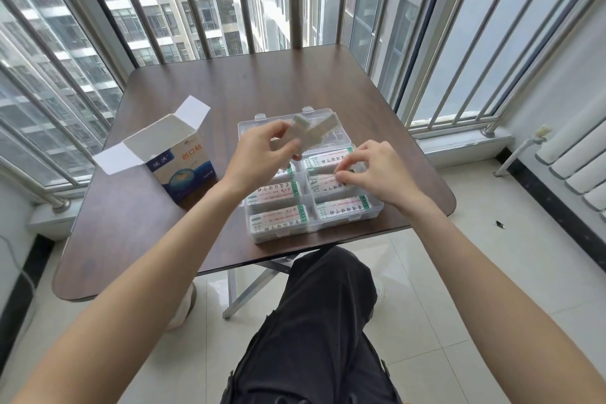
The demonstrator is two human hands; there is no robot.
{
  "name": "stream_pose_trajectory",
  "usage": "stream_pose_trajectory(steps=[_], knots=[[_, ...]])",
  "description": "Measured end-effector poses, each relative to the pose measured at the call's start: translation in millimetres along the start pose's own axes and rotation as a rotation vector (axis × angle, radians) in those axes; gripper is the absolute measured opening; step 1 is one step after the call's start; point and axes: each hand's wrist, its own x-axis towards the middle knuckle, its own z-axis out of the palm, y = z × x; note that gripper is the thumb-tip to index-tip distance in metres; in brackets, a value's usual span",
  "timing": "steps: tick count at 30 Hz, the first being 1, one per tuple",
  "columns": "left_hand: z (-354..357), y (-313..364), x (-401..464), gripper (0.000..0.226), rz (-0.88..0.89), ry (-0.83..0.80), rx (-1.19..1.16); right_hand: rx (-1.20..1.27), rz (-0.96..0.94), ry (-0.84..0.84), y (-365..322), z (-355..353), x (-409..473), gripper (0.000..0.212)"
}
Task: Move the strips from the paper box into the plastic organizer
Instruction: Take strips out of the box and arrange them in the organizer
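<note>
Two hands over plastic organizer (377, 207): our left hand (262, 157) grips strips (314, 129) pointing upper right; right hand (373, 170) pinches a strip (324, 185) lying left-right. Paper box (177, 161) stands open, left.

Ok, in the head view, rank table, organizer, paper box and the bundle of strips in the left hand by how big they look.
1. Table
2. Organizer
3. Paper box, clearly smaller than the organizer even with its flaps open
4. Bundle of strips, partly hidden by the left hand

Paper box (182, 161) stands left of plastic organizer (375, 207) on table (229, 82)
</note>
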Motion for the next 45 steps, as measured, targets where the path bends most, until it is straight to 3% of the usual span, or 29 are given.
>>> stream_pose_trajectory(steps=[3,6,10,21,25,29,34,37,41,45], knots=[[5.4,3.1,1.2,0.014,0.000,-0.029,0.008,0.018,0.015,0.004,1.4,-2.9,0.2,0.012],[11.7,6.1,4.1,0.017,-0.038,-0.056,-0.055,0.425,0.109,0.121,2.5,-11.0,-3.0,0.016],[19.9,7.8,6.7,0.020,-0.017,-0.102,-0.030,0.821,0.187,0.028,-3.3,-16.1,-3.5,0.023],[39.7,14.0,5.8,0.034,0.144,-0.210,0.228,0.974,0.157,-0.019,6.5,-17.2,-1.0,0.011],[44.3,13.4,6.2,0.046,0.436,-0.171,0.600,1.010,0.140,-0.058,9.3,-21.6,-1.2,0.018],[48.1,13.1,2.3,0.051,0.521,-0.209,0.755,0.960,0.130,-0.030,12.3,-20.8,-0.8,0.018],[33.5,4.1,-1.0,0.033,0.309,-0.231,0.554,0.679,0.067,-0.079,19.8,-24.8,-0.4,0.011],[25.2,-2.5,2.9,0.020,0.255,-0.147,0.638,0.579,0.027,-0.134,17.3,-22.3,-1.4,0.016],[28.4,-1.8,3.2,0.024,0.246,-0.211,0.753,0.335,-0.064,-0.106,11.9,-14.6,1.3,0.022],[31.3,-0.2,2.8,0.029,0.274,-0.237,0.873,0.195,-0.154,-0.106,7.4,-11.3,0.3,0.015]])
